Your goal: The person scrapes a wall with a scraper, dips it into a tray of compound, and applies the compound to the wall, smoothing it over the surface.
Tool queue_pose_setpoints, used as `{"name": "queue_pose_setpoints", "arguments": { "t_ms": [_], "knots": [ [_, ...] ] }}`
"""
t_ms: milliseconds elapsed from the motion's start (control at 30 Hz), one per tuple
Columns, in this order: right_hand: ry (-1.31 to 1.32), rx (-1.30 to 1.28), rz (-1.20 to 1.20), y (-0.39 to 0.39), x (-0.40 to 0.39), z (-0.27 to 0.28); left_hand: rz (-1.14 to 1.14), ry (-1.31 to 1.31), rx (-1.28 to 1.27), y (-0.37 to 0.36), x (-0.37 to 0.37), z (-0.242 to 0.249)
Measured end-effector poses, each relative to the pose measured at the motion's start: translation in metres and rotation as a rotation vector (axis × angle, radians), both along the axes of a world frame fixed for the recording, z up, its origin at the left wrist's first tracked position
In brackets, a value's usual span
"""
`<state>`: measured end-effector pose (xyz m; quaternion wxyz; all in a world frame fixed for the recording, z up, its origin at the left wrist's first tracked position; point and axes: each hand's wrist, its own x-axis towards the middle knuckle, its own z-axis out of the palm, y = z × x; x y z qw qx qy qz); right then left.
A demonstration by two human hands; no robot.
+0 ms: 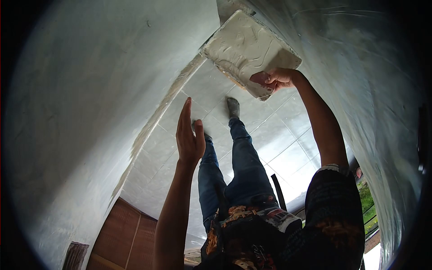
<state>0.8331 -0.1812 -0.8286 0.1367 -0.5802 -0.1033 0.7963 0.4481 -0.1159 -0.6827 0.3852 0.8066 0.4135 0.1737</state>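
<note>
My right hand point(282, 78) grips a reddish-brown flat scraper point(260, 78) at the near right corner of a large tray. The tray point(243, 42) is spread with wet, off-white paste that shows ridges and swirls. My left hand point(190, 135) is raised with its fingers stretched out, beside the wall point(103, 81) and holding nothing. A gap separates it from the tray. What the tray rests on is mostly hidden beneath it.
Grey floor tiles point(279, 130) lie under my feet. Along the wall's base runs a rough, paste-coloured strip point(168, 96). Wrinkled plastic sheeting point(360, 81) hangs on the right. A brown panel point(121, 234) stands at the lower left.
</note>
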Motion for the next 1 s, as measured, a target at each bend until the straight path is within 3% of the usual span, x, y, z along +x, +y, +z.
{"name": "queue_pose_setpoints", "arguments": {
  "t_ms": [33, 200, 433, 667, 1000],
  "knots": [
    [0.114, 0.057, -0.189, -0.008, -0.002, 0.011, -0.004, -0.003, 0.017, 0.001, 0.001, 0.006],
    [0.368, 0.451, -0.574, -0.03, -0.039, 0.075, 0.003, -0.047, 0.05, 0.006, 0.007, 0.056],
    [0.472, 0.692, -0.856, 0.001, -0.115, 0.212, 0.05, -0.187, 0.281, 0.021, 0.006, 0.142],
    [0.728, 0.971, -0.871, 0.031, -0.157, 0.308, 0.121, -0.339, 0.518, 0.025, 0.008, 0.235],
    [0.614, 1.194, -0.701, 0.044, -0.242, 0.433, 0.097, -0.481, 0.856, 0.033, -0.073, 0.346]
  ]
}}
